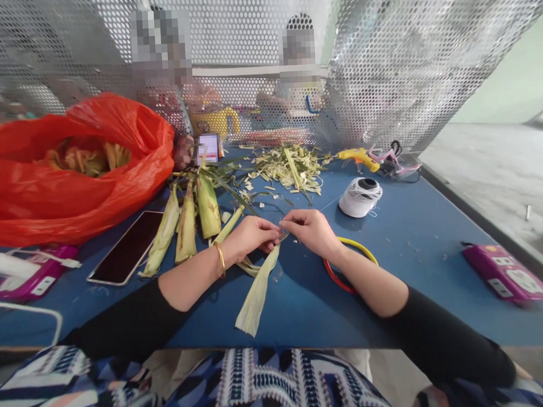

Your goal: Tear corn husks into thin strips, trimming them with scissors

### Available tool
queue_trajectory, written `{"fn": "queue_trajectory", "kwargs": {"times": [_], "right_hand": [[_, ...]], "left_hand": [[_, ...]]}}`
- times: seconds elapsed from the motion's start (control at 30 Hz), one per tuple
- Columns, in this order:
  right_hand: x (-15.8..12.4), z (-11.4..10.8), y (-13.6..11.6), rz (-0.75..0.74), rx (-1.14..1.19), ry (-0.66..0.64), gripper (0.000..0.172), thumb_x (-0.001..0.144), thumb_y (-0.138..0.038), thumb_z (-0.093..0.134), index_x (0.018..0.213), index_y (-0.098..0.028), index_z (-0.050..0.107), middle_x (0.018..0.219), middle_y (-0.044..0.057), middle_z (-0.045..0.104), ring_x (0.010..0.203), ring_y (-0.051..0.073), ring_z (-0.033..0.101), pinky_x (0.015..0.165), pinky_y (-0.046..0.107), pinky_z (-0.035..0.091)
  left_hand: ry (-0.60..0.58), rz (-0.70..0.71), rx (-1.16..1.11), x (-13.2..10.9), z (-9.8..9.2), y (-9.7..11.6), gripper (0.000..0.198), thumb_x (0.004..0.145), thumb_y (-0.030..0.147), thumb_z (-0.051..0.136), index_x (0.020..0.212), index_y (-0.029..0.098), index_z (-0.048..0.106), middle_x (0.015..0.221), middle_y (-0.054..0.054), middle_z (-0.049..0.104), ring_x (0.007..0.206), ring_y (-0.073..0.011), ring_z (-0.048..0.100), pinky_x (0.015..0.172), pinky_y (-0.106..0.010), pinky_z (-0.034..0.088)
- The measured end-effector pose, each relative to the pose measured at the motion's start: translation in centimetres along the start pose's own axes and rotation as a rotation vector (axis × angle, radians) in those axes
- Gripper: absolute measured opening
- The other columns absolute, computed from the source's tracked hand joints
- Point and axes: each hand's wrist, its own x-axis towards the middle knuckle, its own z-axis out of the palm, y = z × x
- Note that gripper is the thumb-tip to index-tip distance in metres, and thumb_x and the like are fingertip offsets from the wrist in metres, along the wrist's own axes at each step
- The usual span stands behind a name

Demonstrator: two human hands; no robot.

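Observation:
My left hand [255,236] and my right hand [310,229] meet over the middle of the blue table. Between the left fingers is pinched the narrow end of a pale corn husk [258,292], whose wide end hangs down toward me. Close by, the right thumb and index finger are pressed together at the same end; a thin thread seems to run there, though the fingers hide most of it. To the right stands a spool of white thread [357,200]. Several unpeeled corn ears [207,201] lie left of my hands, and a red and yellow ring [339,271] lies under my right forearm.
A red plastic bag [134,192] with husks fills the far left. Near it are a phone [126,250] and a purple power strip [52,273]. Husk scraps [292,166], a yellow glue gun [360,158] and another purple power strip [507,270] also lie here. A perforated metal screen [253,22] borders the back.

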Motion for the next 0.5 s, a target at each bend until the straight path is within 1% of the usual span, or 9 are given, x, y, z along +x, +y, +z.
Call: {"fn": "queue_trajectory", "kwargs": {"times": [0.1,0.2,0.27,0.33,0.4,0.43,0.5], "right_hand": [[0.03,0.15,-0.38,0.078,0.163,0.008,0.021,0.075,-0.035,0.060,0.063,-0.018,0.062,0.044,-0.006,0.047,0.039,0.007,0.041,0.042,0.021,0.030],[0.08,0.26,-0.61,0.124,0.304,0.010,0.024,0.071,-0.041,0.064,0.064,-0.017,0.062,0.051,-0.003,0.057,0.038,0.007,0.045,0.039,0.021,0.031],[0.10,0.32,-0.59,0.114,0.351,-0.018,0.026,0.071,-0.043,0.065,0.067,-0.017,0.064,0.057,-0.001,0.062,0.039,0.007,0.047,0.039,0.021,0.033],[0.12,0.37,-0.42,0.060,0.348,-0.053,0.026,0.074,-0.043,0.064,0.070,-0.017,0.067,0.060,0.000,0.063,0.040,0.007,0.047,0.040,0.021,0.035],[0.20,0.37,-0.17,-0.029,0.306,-0.073,0.024,0.077,-0.040,0.063,0.074,-0.017,0.070,0.063,0.000,0.063,0.042,0.007,0.048,0.043,0.022,0.039],[0.26,0.36,-0.04,-0.090,0.273,-0.065,0.022,0.077,-0.038,0.063,0.075,-0.017,0.071,0.067,0.001,0.063,0.046,0.008,0.051,0.046,0.023,0.041],[0.43,0.33,0.20,-0.219,0.185,-0.028,0.015,0.078,-0.031,0.065,0.076,-0.018,0.073,0.078,0.003,0.064,0.062,0.012,0.059,0.057,0.024,0.047]], "left_hand": [[-0.018,0.006,0.014,-0.06,0.00,0.05,0.016,0.072,0.015,0.071,0.057,0.013,0.065,0.054,0.001,0.062,0.044,-0.0057,0.051,0.051,-0.020,0.046],[-0.036,0.018,0.017,0.00,-0.09,-0.06,0.017,0.073,0.019,0.071,0.057,0.013,0.066,0.053,0.001,0.060,0.044,-0.0060,0.050,0.051,-0.020,0.046],[-0.051,0.028,0.016,0.06,-0.21,-0.19,0.018,0.072,0.023,0.073,0.058,0.013,0.066,0.051,0.001,0.058,0.044,-0.0063,0.049,0.050,-0.020,0.044],[-0.064,0.038,0.009,0.11,-0.33,-0.29,0.018,0.071,0.026,0.075,0.060,0.013,0.067,0.051,0.002,0.057,0.044,-0.0061,0.049,0.048,-0.019,0.043],[-0.072,0.046,-0.004,0.11,-0.41,-0.32,0.019,0.068,0.027,0.077,0.060,0.013,0.067,0.053,0.002,0.058,0.044,-0.0058,0.049,0.047,-0.018,0.041],[-0.077,0.049,-0.010,0.11,-0.43,-0.31,0.021,0.067,0.027,0.079,0.059,0.013,0.066,0.053,0.002,0.058,0.044,-0.0057,0.049,0.046,-0.018,0.041],[-0.089,0.053,-0.021,0.07,-0.44,-0.25,0.024,0.063,0.028,0.081,0.057,0.013,0.064,0.052,0.002,0.058,0.044,-0.0058,0.048,0.045,-0.019,0.041]]}}
